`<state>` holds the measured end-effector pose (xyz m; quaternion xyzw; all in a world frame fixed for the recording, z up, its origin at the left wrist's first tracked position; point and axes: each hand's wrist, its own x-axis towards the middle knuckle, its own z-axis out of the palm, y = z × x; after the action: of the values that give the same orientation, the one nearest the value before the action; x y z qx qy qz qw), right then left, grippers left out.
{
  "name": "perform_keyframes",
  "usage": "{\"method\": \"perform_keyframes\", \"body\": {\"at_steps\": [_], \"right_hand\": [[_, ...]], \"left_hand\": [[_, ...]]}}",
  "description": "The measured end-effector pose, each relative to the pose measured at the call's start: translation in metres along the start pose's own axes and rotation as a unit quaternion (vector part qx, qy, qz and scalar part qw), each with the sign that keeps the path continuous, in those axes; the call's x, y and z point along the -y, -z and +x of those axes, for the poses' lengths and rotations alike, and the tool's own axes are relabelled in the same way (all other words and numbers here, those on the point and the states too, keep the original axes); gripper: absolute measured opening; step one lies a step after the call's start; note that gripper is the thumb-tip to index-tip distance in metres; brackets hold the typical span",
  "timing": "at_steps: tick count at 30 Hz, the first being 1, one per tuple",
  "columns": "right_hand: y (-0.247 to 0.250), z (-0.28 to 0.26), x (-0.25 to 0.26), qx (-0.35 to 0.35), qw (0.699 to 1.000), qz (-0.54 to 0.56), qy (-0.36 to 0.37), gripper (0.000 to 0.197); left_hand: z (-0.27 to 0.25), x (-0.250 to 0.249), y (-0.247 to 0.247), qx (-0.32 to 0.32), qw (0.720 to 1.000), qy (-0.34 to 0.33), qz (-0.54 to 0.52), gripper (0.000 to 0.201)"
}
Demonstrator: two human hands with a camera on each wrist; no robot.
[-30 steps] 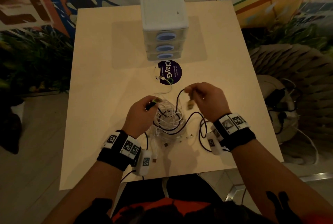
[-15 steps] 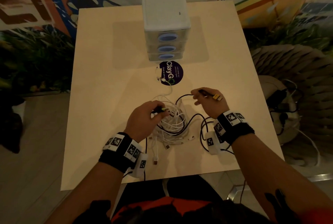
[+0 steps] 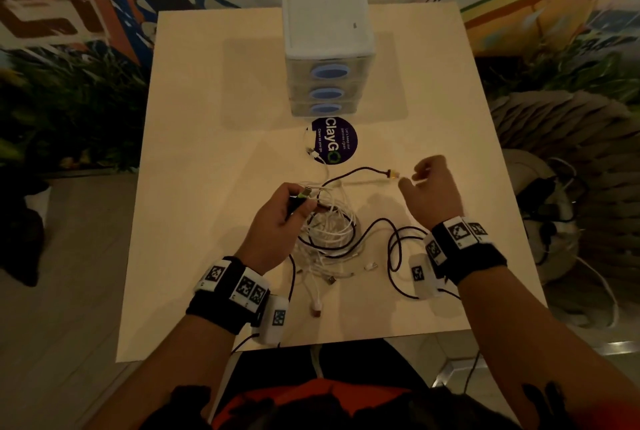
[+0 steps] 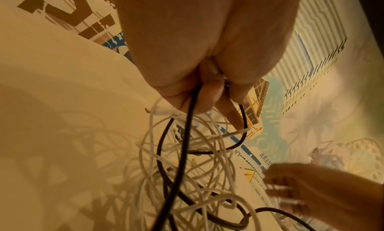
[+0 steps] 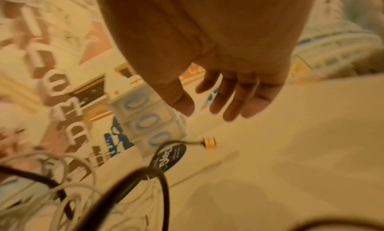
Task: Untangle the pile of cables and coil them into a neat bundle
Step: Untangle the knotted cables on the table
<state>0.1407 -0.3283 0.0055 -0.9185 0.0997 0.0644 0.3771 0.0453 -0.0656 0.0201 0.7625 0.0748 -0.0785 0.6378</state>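
Head view: drawer unit (image 3: 327,48) behind tangled cables (image 3: 329,232); left hand (image 3: 277,218) pinches black cable (image 3: 360,171), right hand (image 3: 431,190) loosely spread

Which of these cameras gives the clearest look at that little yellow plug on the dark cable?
The head view: the yellow plug lies sharp on the table, just off the right hand. The right wrist view shows it blurred. The left wrist view misses it.

A round dark sticker (image 3: 334,145) on the table (image 3: 194,187) reads "ClayGo".
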Motion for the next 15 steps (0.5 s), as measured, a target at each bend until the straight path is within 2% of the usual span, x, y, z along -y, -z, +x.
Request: {"method": "perform_keyframes", "body": {"at_steps": [2,3,5,7,9,11,15], "right_hand": [[0.006,-0.009,0.024,-0.038,0.993,-0.022,0.108,0.025],[0.007,-0.013,0.038,-0.012,0.991,-0.031,0.13,0.025],[-0.001,-0.022,0.062,0.1,0.985,-0.074,0.121,0.04],[-0.017,-0.027,0.072,0.205,0.962,-0.145,0.106,0.051],[-0.035,-0.027,0.068,0.269,0.938,-0.195,0.093,0.045],[-0.046,-0.025,0.059,0.307,0.929,-0.195,0.07,0.041],[-0.048,-0.021,0.047,0.326,0.938,-0.114,0.029,0.035]], "left_hand": [[0.0,0.003,0.0,0.011,1.0,0.005,0.025,0.009],[-0.001,0.003,0.001,0.023,0.999,0.005,0.049,0.012],[-0.004,0.002,0.0,0.047,0.997,0.006,0.065,0.014],[-0.006,-0.002,-0.002,0.052,0.997,0.004,0.054,0.015],[-0.007,-0.005,-0.002,0.046,0.997,-0.001,0.066,0.018],[-0.009,-0.003,-0.001,0.045,0.996,-0.005,0.074,0.015],[-0.014,0.003,0.0,-0.002,0.999,-0.005,0.054,0.011]]}}
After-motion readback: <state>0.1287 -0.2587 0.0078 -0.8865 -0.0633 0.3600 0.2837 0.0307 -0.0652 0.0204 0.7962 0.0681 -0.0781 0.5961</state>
